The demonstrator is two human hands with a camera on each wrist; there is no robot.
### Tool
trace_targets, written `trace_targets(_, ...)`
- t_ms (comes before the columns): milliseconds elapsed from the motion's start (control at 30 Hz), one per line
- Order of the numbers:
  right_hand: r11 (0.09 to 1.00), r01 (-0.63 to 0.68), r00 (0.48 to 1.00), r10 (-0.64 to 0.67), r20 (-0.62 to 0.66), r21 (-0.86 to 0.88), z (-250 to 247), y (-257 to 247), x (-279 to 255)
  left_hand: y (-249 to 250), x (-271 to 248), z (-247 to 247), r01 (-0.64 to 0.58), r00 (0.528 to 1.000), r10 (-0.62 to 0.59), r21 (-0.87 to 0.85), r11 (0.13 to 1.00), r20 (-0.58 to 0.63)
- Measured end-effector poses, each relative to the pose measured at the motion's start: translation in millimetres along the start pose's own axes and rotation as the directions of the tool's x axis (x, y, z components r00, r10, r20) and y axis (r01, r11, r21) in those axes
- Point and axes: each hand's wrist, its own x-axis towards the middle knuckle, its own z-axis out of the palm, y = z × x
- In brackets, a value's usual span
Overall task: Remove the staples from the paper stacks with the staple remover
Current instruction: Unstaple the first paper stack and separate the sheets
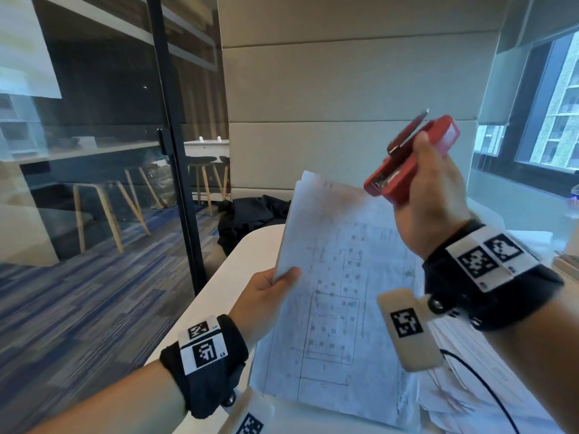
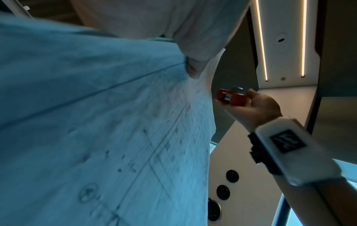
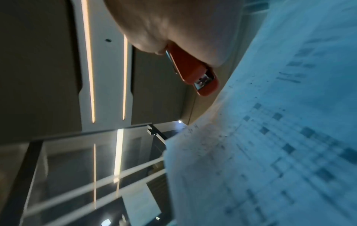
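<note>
- Left hand [image 1: 266, 296], lower centre of the head view, pinches the left edge of the paper stack [image 1: 338, 277], held tilted above the white table [image 1: 225, 277].
- Right hand [image 1: 429, 195], upper right, fingers curled round the red remover [image 1: 407, 164], raised just beside the stack's top right corner.
- More papers [image 1: 476, 380] lie on the table, lower right.

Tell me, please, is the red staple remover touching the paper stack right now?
No, the right hand holds the staple remover raised clear of the paper stack, which the left hand grips.
</note>
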Motion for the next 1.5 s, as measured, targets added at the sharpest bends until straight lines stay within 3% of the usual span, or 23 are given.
trace_targets(100,0.953,0.271,0.960,-0.257,0.112,-0.134,13.6,4.7,2.8,2.6,0.4,5.1,0.017,0.999,-0.016,-0.014,1.000,0.031)
trace_targets(200,0.899,0.355,0.930,-0.312,0.193,-0.257,18.7,15.0,1.8,5.3,1.2,10.0,-0.004,0.998,0.003,0.008,1.000,0.061)
trace_targets(333,0.905,0.354,0.932,-0.322,0.165,-0.234,25.3,26.0,-1.7,7.6,1.0,17.3,-0.022,0.997,0.018,0.047,0.999,0.081)
trace_targets(533,0.855,0.348,0.936,-0.342,0.087,-0.385,31.5,38.4,-8.4,5.7,3.6,26.8,-0.027,0.997,0.018,0.118,0.993,0.072)
trace_targets(733,0.867,0.350,0.937,-0.332,0.111,-0.355,31.3,38.9,-4.3,1.0,6.4,30.7,-0.023,0.999,0.014,0.181,0.983,0.049)
trace_targets(833,0.865,0.312,0.945,-0.239,0.225,-0.393,31.8,32.6,1.8,2.5,8.8,27.6,-0.002,1.000,0.000,0.177,0.984,0.011)
trace_targets(900,0.836,0.342,0.934,-0.253,0.251,-0.428,28.3,28.2,11.2,1.0,13.7,22.5,0.042,0.999,-0.039,0.174,0.984,-0.023)
trace_targets(1067,0.741,0.356,0.928,-0.353,0.120,-0.569,1.4,13.1,33.9,-12.8,49.4,-10.4,0.186,0.965,-0.125,0.265,0.946,-0.231)
trace_targets(1133,0.703,0.265,0.963,-0.227,0.145,-0.660,-13.4,12.1,34.2,-16.2,71.3,-30.4,0.281,0.930,-0.156,0.372,0.885,-0.332)
trace_targets(1200,0.624,0.108,0.982,0.054,0.181,-0.774,-30.4,15.8,27.2,-16.2,93.1,-47.2,0.360,0.911,-0.193,0.474,0.804,-0.364)
trace_targets(1233,0.573,0.044,0.960,0.204,0.194,-0.818,-38.1,18.6,20.2,-15.8,103.5,-53.8,0.388,0.907,-0.215,0.518,0.763,-0.363)
trace_targets(1300,0.399,0.019,0.870,0.446,0.212,-0.917,-52.4,25.0,0.7,-16.4,120.6,-61.7,0.430,0.896,-0.243,0.592,0.682,-0.371)
trace_targets(1400,0.097,0.207,0.699,0.681,0.216,-0.974,-69.3,37.9,-29.4,-21.2,142.8,-73.7,0.472,0.882,-0.291,0.674,0.569,-0.372)
trace_targets(1500,0.007,0.343,0.556,0.804,0.208,-0.939,-85.6,54.6,-55.3,-33.3,162.5,-80.8,0.509,0.859,-0.328,0.731,0.455,-0.394)
